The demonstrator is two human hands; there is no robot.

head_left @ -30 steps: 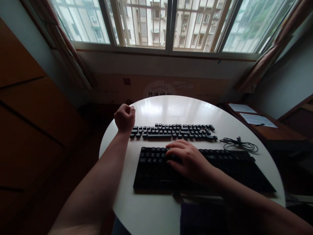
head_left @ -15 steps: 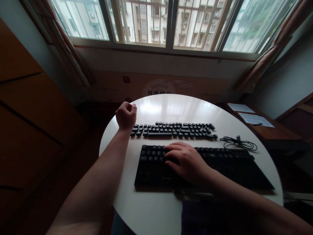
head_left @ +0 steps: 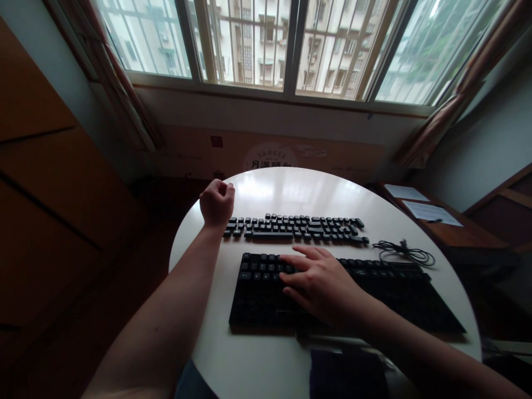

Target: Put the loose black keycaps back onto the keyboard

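Observation:
A black keyboard (head_left: 266,310) lies on the round white table (head_left: 233,366), with keycaps on its upper rows and a dark stretch without visible caps below. Over its upper left part is my right hand (head_left: 324,280), palm down with fingers apart, fingertips at the keys. Loose black keycaps (head_left: 272,235) stand in rows behind the keyboard. At their left end my left hand (head_left: 216,204) is closed in a fist above the table's far left side; whatever the fingers may hold is hidden.
A coiled black cable (head_left: 405,254) lies at the table's right. A dark purple item (head_left: 347,374) is at the near edge. Beyond, to the right, a low brown table (head_left: 469,233) carries papers (head_left: 432,213). Windows (head_left: 245,50) and curtains (head_left: 124,111) are behind.
My right hand's fingers have lifted and spread a little over the keys. My left fist keeps its place and shape. The view has tilted up slightly.

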